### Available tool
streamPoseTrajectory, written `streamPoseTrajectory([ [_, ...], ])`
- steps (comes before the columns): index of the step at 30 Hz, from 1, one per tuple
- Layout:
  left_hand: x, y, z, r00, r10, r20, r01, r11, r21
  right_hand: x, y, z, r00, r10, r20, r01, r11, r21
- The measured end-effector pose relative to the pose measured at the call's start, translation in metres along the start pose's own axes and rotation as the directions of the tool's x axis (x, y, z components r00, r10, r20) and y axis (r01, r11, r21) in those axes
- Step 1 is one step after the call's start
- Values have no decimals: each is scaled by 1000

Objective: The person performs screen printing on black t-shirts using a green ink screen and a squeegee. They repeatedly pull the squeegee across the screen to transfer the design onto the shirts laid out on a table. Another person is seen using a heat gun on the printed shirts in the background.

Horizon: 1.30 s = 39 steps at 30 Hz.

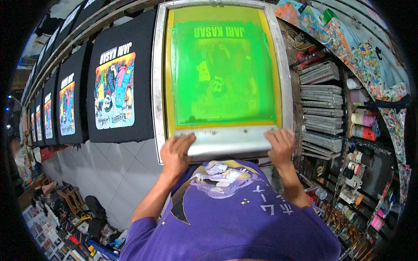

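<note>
Both hands, left hand point(176, 152) and right hand point(279, 145), are gripping the near edge of a metal-framed printing screen point(223, 69) with green mesh, fingers curled over. At 9 o'clock, black printed shirts point(119, 85) are lying in a row.

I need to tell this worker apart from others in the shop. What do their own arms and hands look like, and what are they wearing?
Both forearms are bare: the left hand and right hand wear no gloves. Short purple sleeves belong to a purple shirt with white and dark print.
</note>
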State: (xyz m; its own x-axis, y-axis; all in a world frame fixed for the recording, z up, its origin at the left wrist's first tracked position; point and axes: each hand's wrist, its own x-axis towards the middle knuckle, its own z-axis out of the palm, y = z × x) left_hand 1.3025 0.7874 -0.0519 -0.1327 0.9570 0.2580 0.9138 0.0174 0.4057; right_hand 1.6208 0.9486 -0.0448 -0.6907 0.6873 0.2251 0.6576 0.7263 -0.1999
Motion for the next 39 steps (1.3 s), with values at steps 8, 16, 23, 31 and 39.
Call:
streamPoseTrajectory([
  [8,-4,-8,41,973,36,-230,-23,998,60,-30,14,51,989,-3,-151,11,998,57],
  [16,175,-101,73,977,133,-166,-112,985,130,172,110,100,961,-76,-265,79,997,-3],
  [23,404,-188,13,910,-147,387,102,985,136,393,158,42,953,-120,279,148,986,-80],
  [31,232,-114,-13,992,70,109,-94,970,226,218,112,12,951,-292,-97,295,955,18],
  [39,-30,0,4,993,120,22,-121,991,63,-37,7,9,984,-175,-26,175,985,0],
])
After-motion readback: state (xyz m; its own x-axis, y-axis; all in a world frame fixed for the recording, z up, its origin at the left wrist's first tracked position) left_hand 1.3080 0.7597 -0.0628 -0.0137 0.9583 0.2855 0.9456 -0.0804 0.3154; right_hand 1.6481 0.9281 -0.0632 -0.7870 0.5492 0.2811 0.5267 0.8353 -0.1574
